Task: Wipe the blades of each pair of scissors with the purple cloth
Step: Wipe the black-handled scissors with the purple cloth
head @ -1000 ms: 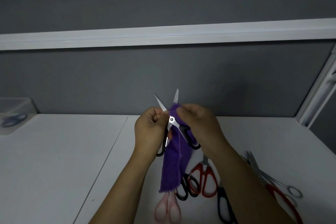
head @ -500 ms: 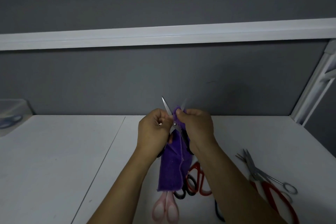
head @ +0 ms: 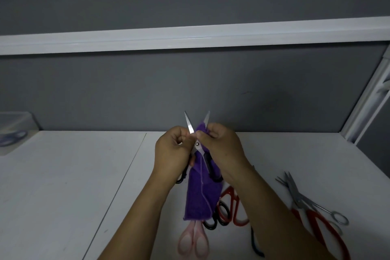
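Observation:
A pair of black-handled scissors (head: pixel 198 146) is held upright above the white table, blades spread and tips pointing up. My left hand (head: pixel 172 152) grips its left handle. My right hand (head: pixel 221 148) pinches the purple cloth (head: pixel 200 192) around the right blade near its base; the rest of the cloth hangs down over the handles. Other scissors lie on the table below: a pink pair (head: pixel 194 243), a red-handled pair (head: pixel 234 207), a small black-handled pair (head: pixel 215 215), a steel pair (head: pixel 304 200) and a large red pair (head: pixel 325 232).
A clear plastic box (head: pixel 12 131) with blue scissors inside stands at the far left against the grey wall. A seam (head: pixel 126 173) runs down the white table left of my arms. A white frame (head: pixel 367 108) rises at the right.
The blades closed partly half a second ago and are spread wide again now. My right hand has slid the cloth along the right blade, whose tip shows again.

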